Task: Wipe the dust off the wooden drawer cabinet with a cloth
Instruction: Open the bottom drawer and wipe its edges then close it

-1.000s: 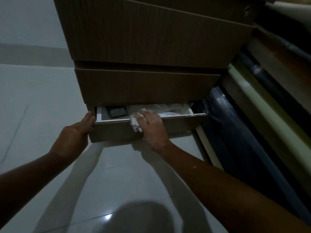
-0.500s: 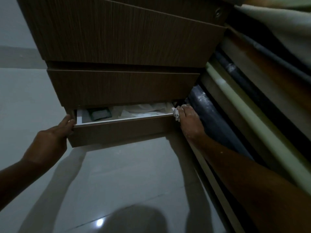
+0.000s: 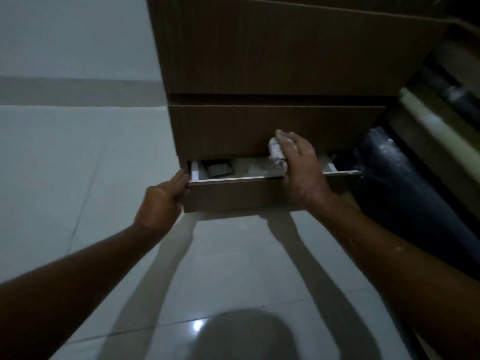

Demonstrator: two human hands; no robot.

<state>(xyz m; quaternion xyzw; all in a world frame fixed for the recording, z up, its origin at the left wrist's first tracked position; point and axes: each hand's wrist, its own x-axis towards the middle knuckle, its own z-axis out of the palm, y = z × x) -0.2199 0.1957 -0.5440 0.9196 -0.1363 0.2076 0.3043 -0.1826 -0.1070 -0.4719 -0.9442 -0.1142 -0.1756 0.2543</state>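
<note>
The brown wooden drawer cabinet (image 3: 272, 61) stands ahead on the floor. Its bottom drawer (image 3: 233, 196) is pulled out a little, showing a white inner rim, a dark object (image 3: 217, 168) and pale fabric inside. My left hand (image 3: 162, 201) grips the drawer's left front corner. My right hand (image 3: 302, 170) holds a bunched white cloth (image 3: 276, 153) against the drawer's top edge, near the lower part of the middle drawer front (image 3: 259, 128).
Pale glossy floor tiles (image 3: 78, 165) stretch to the left and below, with a light reflection near the bottom. Right of the cabinet lie rolled materials: a dark dusty roll (image 3: 389, 172) and a pale green one (image 3: 436, 126).
My right hand with the cloth has moved left from the drawer's right end back toward its middle. The left hand has stayed on the left corner. The camera has shifted left.
</note>
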